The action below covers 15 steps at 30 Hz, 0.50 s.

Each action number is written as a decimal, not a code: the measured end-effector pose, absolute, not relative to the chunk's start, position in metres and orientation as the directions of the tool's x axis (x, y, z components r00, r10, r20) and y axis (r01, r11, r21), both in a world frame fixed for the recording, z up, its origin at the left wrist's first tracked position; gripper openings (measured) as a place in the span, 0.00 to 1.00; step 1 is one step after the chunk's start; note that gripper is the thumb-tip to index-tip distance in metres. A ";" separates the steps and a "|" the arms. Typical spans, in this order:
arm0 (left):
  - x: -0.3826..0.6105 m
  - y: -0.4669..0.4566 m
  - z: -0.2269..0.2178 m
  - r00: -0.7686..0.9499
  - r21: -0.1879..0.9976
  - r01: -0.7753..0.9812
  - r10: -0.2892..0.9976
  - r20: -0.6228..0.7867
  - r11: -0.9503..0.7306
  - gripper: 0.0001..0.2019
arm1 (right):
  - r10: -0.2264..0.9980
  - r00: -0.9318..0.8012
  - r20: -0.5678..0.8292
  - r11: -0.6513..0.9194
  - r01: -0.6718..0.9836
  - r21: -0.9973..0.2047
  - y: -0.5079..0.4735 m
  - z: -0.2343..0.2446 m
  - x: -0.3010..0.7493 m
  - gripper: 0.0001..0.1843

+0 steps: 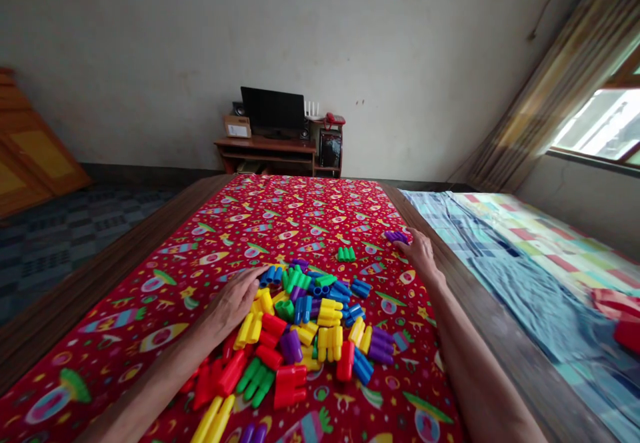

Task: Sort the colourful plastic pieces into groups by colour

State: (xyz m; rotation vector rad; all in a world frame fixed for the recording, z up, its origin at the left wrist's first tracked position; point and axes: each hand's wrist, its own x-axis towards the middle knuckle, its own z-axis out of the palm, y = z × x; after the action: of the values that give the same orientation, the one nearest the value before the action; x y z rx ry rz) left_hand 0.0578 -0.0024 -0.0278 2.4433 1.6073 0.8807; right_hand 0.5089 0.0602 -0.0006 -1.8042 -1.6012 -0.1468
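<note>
A pile of plastic toy blocks in several colours lies on the red patterned cloth (165, 296). My left hand (237, 301) rests along the left side of the pile, fingers stretched out, its fingertips by a blue block (271, 275). Yellow blocks (249, 329) sit just under its wrist. At the cloth's right side, my right hand (420, 253) has its fingers on a purple block (396, 237), apart from the pile. A green block (346, 254) lies alone between that hand and the pile.
Beyond the cloth, a wooden desk (267, 144) holds a monitor (274, 111), a cardboard box (237, 127) and a red telephone (334, 120). To the right is a bed (525, 283) with blue fabric. An orange cabinet (35, 143) stands at the left.
</note>
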 end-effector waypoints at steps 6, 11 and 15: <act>0.057 -0.003 -0.026 0.290 0.380 0.814 0.875 0.389 -0.439 0.25 | 0.837 0.215 0.503 0.119 0.826 -0.551 0.060 0.020 0.469 0.18; 0.057 -0.003 -0.025 0.297 0.392 0.807 0.877 0.378 -0.442 0.23 | 0.868 -0.339 0.361 0.495 0.641 -0.587 0.057 0.031 0.366 0.12; 0.060 -0.006 -0.022 0.287 0.409 0.799 0.877 0.385 -0.440 0.23 | 0.715 -0.677 0.177 0.680 0.615 -0.399 0.059 0.032 0.292 0.10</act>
State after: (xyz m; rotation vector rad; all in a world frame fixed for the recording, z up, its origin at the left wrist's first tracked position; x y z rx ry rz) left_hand 0.0600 -0.0056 -0.0217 2.4071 1.5798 0.8605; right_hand 0.2921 0.0585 0.0323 -1.0516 -2.5761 0.4431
